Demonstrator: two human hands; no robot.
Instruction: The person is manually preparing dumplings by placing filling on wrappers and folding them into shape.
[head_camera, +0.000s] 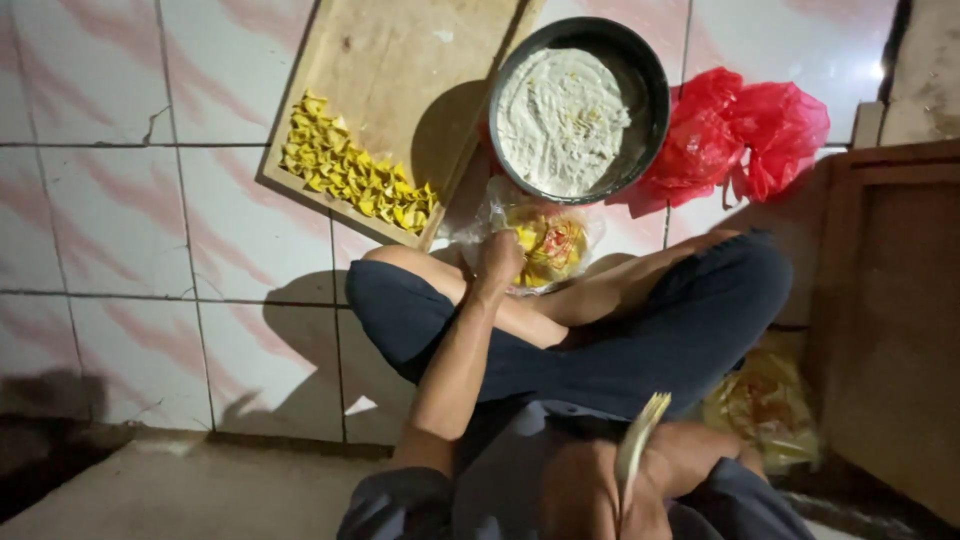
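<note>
A wooden board (400, 90) lies on the tiled floor (150, 250), with a heap of folded yellow dumplings (355, 170) along its lower left edge. Right of it sits a dark round bowl (650, 80) of pale filling (560, 120). Below the bowl, the left hand (500, 258) reaches forward over the crossed legs and is closed on something in a clear bag (545, 245) of yellow wrappers. The right hand (600, 490), close to the body, grips a thin stack of wrappers (640, 440) edge-up. A red bag (745, 140) lies right of the bowl, and another clear bag (765, 405) rests by the right knee.
</note>
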